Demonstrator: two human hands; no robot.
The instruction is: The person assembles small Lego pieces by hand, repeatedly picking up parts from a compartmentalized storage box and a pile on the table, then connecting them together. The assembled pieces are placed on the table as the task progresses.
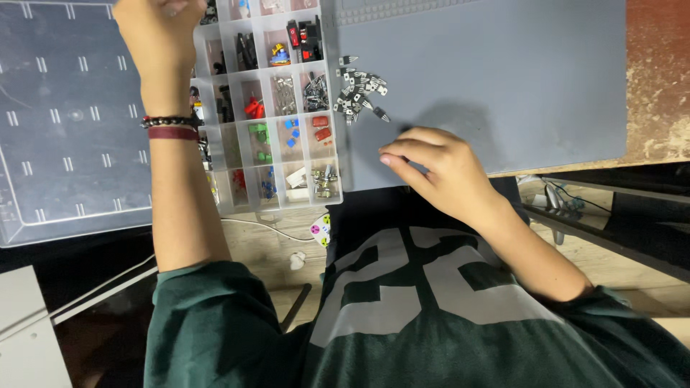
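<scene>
My left hand (158, 32) is raised over the far left corner of a clear compartment box (228, 203). Its fingers curl away from the camera, so whatever they hold is hidden. Beaded and dark red bracelets (171, 127) circle that wrist. The box holds small electronic parts in red, blue, green and black. My right hand (438, 169) rests on a grey work mat (503, 65) with its fingertips pinched together; nothing shows between them. A little pile of small black legged components (359, 90) lies on the mat, just beyond that hand and beside the box.
The box's clear lid (65, 122) lies open flat to the left. A white cable (262, 226) and a small colourful round item (320, 230) sit by the near table edge. Worn wooden tabletop (658, 72) shows to the right of the mat.
</scene>
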